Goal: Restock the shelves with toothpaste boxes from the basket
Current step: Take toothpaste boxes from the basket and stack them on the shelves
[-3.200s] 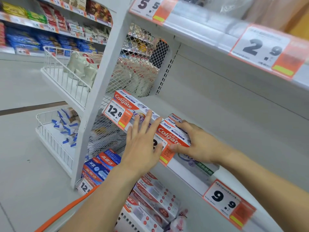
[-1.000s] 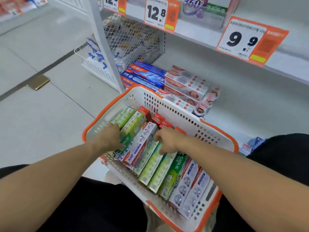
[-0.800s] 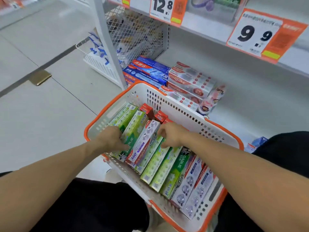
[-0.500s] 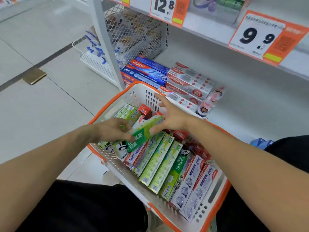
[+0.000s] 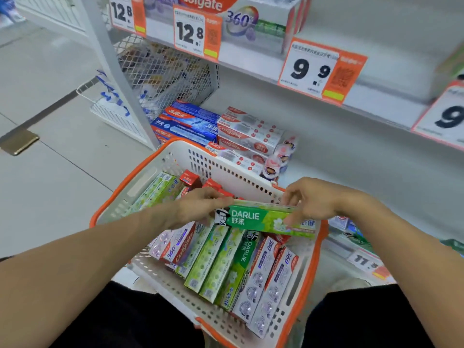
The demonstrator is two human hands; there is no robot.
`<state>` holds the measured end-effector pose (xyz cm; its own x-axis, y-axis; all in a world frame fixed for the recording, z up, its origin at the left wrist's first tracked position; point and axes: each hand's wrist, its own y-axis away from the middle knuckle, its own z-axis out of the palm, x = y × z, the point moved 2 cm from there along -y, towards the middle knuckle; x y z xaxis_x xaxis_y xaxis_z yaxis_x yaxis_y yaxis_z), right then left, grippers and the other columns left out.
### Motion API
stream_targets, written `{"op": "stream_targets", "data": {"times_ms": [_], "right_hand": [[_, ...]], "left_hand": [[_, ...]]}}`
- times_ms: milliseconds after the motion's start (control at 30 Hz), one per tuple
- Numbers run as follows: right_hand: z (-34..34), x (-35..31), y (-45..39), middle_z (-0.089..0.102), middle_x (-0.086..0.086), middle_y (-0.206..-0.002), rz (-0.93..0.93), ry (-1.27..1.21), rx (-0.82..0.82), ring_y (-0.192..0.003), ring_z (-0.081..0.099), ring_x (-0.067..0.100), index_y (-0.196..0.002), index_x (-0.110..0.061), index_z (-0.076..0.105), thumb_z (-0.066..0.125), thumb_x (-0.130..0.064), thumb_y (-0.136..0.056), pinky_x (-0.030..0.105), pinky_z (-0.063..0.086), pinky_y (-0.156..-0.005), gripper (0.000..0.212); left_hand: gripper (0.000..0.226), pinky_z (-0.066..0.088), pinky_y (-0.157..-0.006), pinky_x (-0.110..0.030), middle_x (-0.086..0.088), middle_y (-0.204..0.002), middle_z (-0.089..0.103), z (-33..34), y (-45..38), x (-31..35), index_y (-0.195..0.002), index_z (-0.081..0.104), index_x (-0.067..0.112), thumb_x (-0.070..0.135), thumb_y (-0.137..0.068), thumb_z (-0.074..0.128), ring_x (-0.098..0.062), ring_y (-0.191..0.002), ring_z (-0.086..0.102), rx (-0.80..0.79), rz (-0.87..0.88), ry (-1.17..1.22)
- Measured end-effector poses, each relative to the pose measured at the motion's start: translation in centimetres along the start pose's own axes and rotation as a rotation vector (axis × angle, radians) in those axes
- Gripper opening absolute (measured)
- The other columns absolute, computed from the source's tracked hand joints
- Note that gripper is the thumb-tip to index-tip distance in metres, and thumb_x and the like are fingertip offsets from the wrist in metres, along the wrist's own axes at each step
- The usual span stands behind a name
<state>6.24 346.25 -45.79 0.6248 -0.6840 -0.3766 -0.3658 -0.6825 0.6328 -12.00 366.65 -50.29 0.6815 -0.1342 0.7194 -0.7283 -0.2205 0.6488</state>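
Note:
A green Darlie toothpaste box (image 5: 261,218) hangs level above the white basket with an orange rim (image 5: 160,156). My left hand (image 5: 198,205) grips its left end and my right hand (image 5: 311,199) pinches its right end. Several more boxes lie side by side in the basket: green ones (image 5: 213,259) and white Colgate 360 ones (image 5: 268,277). Small red boxes (image 5: 189,178) stand at the basket's far end.
The middle shelf (image 5: 251,64) carries Colgate 360 boxes (image 5: 241,18) behind 12.8 and 9.9 price tags (image 5: 321,71). Blue and red-white boxes (image 5: 216,126) are stacked on the bottom shelf past the basket. A wire side rack (image 5: 118,109) hangs at the left, beside grey floor.
Both hands lifted the green Darlie box out of the basket and turned it level, my right hand shifting to its right end. The view tilted up toward the shelf.

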Motion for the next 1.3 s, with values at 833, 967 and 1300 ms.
{"op": "stream_targets", "data": {"times_ms": [833, 967, 1300], "right_hand": [[-0.6, -3.4, 6.2, 0.074, 0.007, -0.085, 0.021, -1.124, -0.019, -0.081, 0.071, 0.020, -0.102, -0.005, 0.061, 0.083, -0.009, -0.076, 0.048, 0.061, -0.067, 0.034], [-0.5, -4.4, 7.1, 0.076, 0.015, -0.104, -0.071, -1.141, -0.007, -0.095, 0.074, 0.029, -0.116, -0.004, 0.052, 0.081, -0.009, -0.079, 0.057, 0.058, -0.083, 0.047], [-3.6, -4.2, 11.3, 0.073, 0.020, -0.106, -0.197, -1.016, 0.188, -0.089, 0.071, 0.022, -0.115, -0.004, 0.058, 0.092, -0.042, -0.064, 0.050, 0.059, -0.080, 0.072]], "left_hand": [[0.043, 0.056, -0.092, -0.045, -0.021, -0.123, 0.069, 2.7, 4.6, 7.1, -0.126, 0.062, 0.001, 0.016, -0.086, 0.070, -0.038, -0.112, 0.066, 0.035, 0.168, 0.613], [0.048, 0.061, -0.080, -0.036, -0.011, -0.115, 0.074, 3.9, 6.5, 9.3, -0.125, 0.063, 0.006, 0.012, -0.078, 0.072, -0.030, -0.103, 0.072, 0.034, 0.259, 0.575], [0.037, 0.060, -0.087, -0.044, -0.014, -0.111, 0.075, 5.5, 9.3, 13.2, -0.117, 0.071, 0.008, 0.013, -0.081, 0.072, -0.031, -0.100, 0.073, 0.044, 0.334, 0.623]]}}
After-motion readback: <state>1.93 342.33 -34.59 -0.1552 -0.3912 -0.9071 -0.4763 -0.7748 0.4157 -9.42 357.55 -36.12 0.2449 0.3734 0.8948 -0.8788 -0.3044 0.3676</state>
